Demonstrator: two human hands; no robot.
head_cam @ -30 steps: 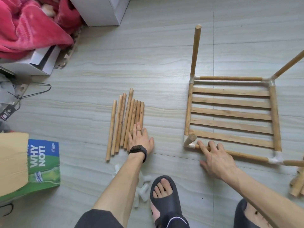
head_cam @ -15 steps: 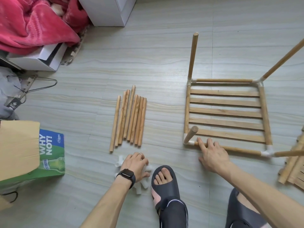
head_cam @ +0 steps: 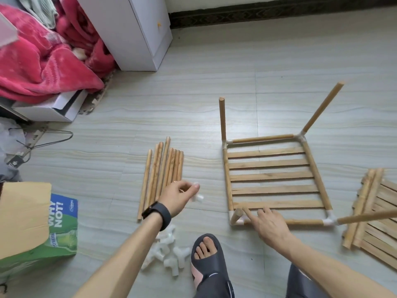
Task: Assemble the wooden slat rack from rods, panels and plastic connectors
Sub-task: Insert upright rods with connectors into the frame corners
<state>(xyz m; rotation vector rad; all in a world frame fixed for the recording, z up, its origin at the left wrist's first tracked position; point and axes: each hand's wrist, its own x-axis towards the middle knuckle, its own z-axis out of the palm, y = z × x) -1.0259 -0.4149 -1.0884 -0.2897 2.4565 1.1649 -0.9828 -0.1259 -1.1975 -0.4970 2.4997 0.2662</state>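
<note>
Head view: pale floor (head_cam: 214, 87), cabinet (head_cam: 129, 31), slat rack (head_cam: 270, 176)

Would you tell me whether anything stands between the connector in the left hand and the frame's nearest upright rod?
Nothing visible does. Only bare floor separates the connector in the left hand from the rod; the right hand rests on the frame just beyond it.

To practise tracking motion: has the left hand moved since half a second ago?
Yes. The left hand moved from the connector pile forward to the loose rods, pinching a white connector.
</note>
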